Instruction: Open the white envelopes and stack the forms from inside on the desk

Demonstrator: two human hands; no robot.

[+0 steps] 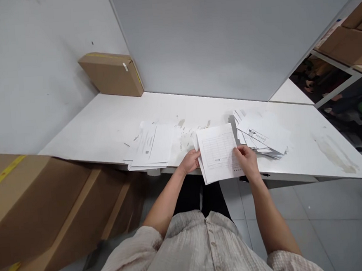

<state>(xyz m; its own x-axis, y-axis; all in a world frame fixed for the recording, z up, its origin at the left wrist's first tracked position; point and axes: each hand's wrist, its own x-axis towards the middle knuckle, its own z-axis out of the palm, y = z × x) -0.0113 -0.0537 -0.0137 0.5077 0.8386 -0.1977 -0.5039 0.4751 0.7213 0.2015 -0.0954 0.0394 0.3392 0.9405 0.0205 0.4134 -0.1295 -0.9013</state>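
Several white paper sheets [218, 149] are held between my two hands over the front edge of the table; the top one has a printed grid and small lines of text. My left hand [190, 161] pinches their left edge, while my right hand [246, 159] grips the right edge with the thumb on top. Left of them lies a low stack of printed papers [159, 145]. A larger, untidy pile of papers [264, 131] sits to the right, close behind my right hand.
A closed cardboard box [113, 76] leans in the back corner of the white table [303, 151]. Large cardboard boxes [27, 204] stand on the floor at left. More boxes [348, 43] fill a shelf at far right. A grey panel [199, 43] rises behind the table.
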